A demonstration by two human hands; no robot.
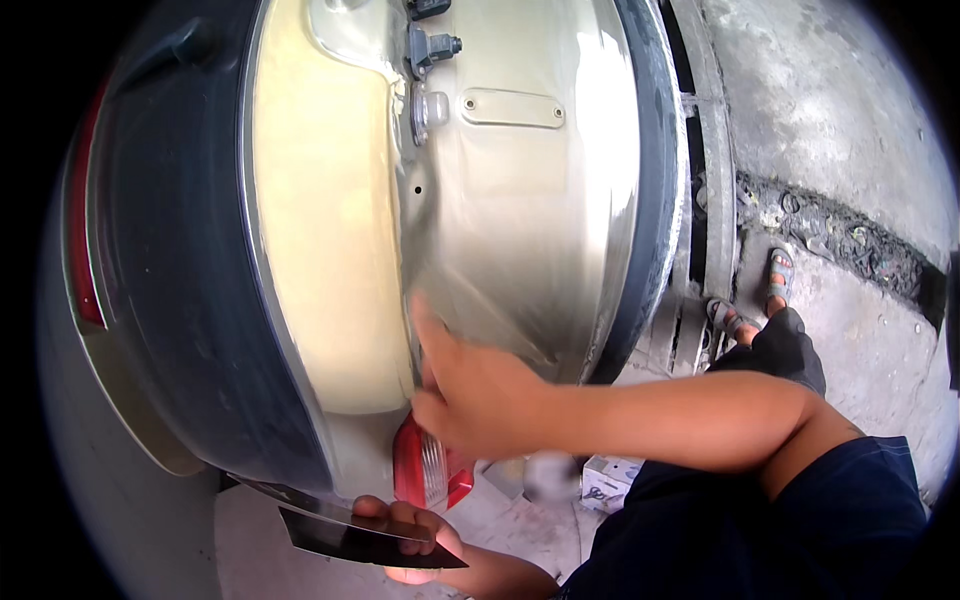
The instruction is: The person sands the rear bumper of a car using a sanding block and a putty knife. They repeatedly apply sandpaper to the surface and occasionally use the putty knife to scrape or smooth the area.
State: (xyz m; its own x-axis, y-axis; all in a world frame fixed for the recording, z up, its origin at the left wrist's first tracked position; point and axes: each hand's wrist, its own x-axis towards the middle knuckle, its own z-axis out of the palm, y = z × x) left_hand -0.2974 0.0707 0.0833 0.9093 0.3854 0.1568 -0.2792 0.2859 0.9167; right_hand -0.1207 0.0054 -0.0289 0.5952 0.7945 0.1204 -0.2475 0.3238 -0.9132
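Observation:
The car's tailgate (517,202) fills the view, lying sideways. A broad band of cream-coloured body filler (330,225) runs along it below the dark rear window (187,262). My right hand (480,397) is at the filler's lower edge, near its end, with the index finger extended along the panel. It is blurred, and anything in its fingers cannot be made out. Just below it, partly covered, is a red and clear tail lamp (420,465). Further down, my left hand (409,532) grips a thin, dark, glossy flat sheet (337,536), apart from the filler.
A grey plug-like fitting (435,49) and a small clear lamp (431,112) jut from the tailgate. The dark bumper (637,187) edges its right. Sandalled feet (780,277) stand on concrete by a debris-filled gap (847,232). A white printed box (607,480) sits on the floor.

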